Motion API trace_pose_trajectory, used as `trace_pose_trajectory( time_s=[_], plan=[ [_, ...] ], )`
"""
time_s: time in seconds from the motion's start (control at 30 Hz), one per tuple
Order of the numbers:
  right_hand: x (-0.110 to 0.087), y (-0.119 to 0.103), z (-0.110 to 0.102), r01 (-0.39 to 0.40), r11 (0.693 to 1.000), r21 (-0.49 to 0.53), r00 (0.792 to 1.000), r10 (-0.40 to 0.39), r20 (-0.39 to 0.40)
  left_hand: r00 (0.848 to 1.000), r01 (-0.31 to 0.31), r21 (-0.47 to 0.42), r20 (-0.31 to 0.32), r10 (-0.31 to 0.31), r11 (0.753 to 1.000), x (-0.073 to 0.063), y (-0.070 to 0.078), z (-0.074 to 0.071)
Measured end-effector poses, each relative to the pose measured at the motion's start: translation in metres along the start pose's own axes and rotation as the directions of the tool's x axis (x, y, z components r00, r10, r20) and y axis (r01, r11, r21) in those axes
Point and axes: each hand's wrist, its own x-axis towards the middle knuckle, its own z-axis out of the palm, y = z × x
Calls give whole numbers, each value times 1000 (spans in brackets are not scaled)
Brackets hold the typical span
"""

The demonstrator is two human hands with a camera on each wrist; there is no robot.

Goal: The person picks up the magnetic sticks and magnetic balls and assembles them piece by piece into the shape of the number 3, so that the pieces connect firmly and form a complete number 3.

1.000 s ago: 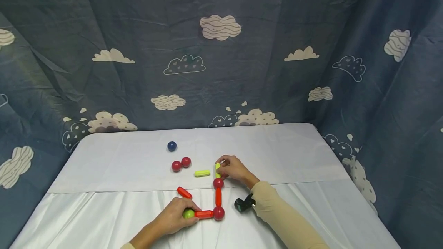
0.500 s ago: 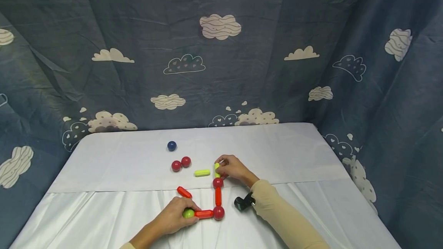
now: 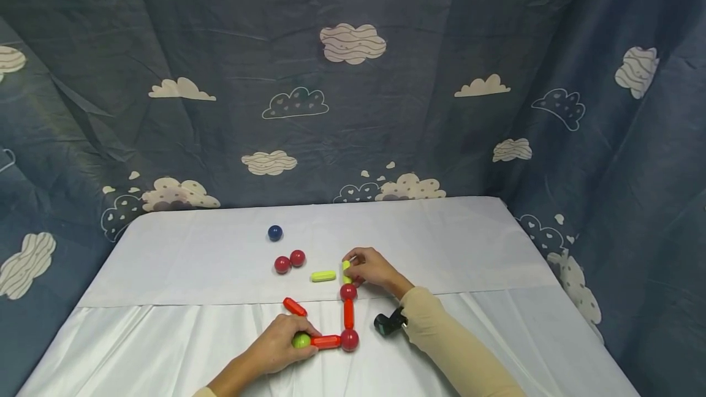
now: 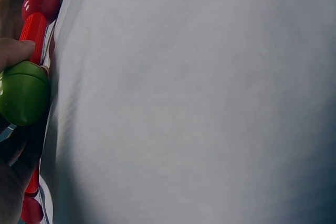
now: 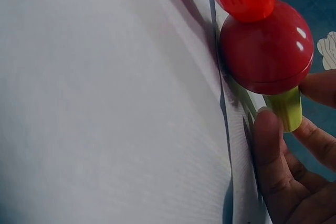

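Note:
My left hand (image 3: 278,343) curls around a green ball (image 3: 301,340), its thumb and fingertips pinching the red rod (image 3: 325,342) joined to it. This rod meets a red ball (image 3: 350,340), from which another red rod (image 3: 349,313) runs away from me to a second red ball (image 3: 348,291). My right hand (image 3: 375,269) pinches a yellow-green rod (image 3: 345,265) at the far side of that ball. In the right wrist view, the yellow-green rod (image 5: 286,111) touches the red ball (image 5: 268,48). The left wrist view has my thumb on the red rod (image 4: 33,32) beside the green ball (image 4: 25,94).
A loose red rod (image 3: 295,306) lies just beyond my left hand. Another yellow-green rod (image 3: 323,276) lies left of my right hand. Two more red balls (image 3: 282,264) and a blue ball (image 3: 274,233) sit farther back on the white cloth (image 3: 441,238). A dark cloud-patterned curtain (image 3: 386,121) hangs behind.
The yellow-green rod in my right hand has tipped very slightly left. Both hands and the joined pieces otherwise stay in place.

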Motion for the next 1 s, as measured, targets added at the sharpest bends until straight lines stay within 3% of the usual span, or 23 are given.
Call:
trace_pose_trajectory(
  time_s=[0.5,0.8,1.0],
  plan=[
    [6,-5,-7,29,996,-87,1000,-28,12,1000,-3,-20,2,3,1000,0,0,-2],
    [26,-30,-12,37,991,-125,999,-36,15,999,32,-43,31,-31,999,-2,2,-5],
    [52,-53,-14,94,979,-179,993,-80,85,997,62,-27,40,-61,998,-3,4,-5]
  ],
)
